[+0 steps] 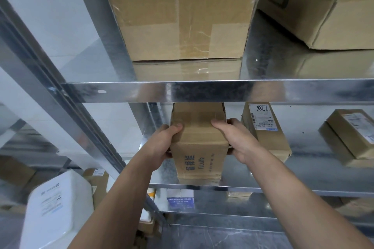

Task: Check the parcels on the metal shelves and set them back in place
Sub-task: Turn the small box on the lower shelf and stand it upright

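Note:
A narrow brown cardboard parcel [199, 147] with blue print on its front face stands on the middle metal shelf [303, 176], its front at the shelf's edge. My left hand [164, 143] grips its left side, thumb on top. My right hand [236, 139] grips its right side, thumb on top too. The parcel's far end runs under the upper shelf's front rail [202, 91] and is hidden there.
A labelled parcel [265, 133] lies just right of my right hand, and two stacked flat boxes [348, 137] lie further right. Two big cartons [182, 12] sit on the upper shelf. A steel upright [81, 119] stands left. A white parcel [58, 206] sits lower left.

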{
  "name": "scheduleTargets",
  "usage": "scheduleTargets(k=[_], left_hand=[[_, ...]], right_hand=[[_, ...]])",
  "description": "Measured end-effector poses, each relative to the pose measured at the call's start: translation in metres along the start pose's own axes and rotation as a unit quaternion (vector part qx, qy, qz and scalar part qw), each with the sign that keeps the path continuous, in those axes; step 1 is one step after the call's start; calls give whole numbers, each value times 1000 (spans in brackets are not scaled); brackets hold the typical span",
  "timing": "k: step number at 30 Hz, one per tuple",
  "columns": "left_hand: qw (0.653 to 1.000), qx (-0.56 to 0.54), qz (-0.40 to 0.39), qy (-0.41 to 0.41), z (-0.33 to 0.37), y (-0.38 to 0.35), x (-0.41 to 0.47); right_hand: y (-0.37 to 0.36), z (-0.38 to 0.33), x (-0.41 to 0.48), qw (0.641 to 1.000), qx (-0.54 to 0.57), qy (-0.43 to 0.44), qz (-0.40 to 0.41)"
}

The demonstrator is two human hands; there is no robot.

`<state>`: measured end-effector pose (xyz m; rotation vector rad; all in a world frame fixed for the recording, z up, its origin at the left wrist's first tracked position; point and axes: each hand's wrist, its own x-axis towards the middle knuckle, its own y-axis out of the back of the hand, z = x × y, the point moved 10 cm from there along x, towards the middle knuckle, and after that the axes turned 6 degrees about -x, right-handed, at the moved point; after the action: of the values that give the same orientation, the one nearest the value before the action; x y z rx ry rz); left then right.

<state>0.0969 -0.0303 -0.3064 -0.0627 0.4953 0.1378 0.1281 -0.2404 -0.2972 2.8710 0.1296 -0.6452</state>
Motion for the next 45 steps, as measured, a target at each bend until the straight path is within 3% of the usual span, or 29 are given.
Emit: scheduleTargets(k=[21, 28, 45], left_hand=[[999, -36, -11, 13, -1, -4, -8], [991, -108, 79, 0, -21, 23, 3], [985, -108, 119, 56, -67, 45, 14]], right_hand=[[9, 0, 3, 999, 51, 18, -9], [21, 15, 5, 983, 183, -11, -32], [24, 39, 7, 964, 258, -51, -42]])
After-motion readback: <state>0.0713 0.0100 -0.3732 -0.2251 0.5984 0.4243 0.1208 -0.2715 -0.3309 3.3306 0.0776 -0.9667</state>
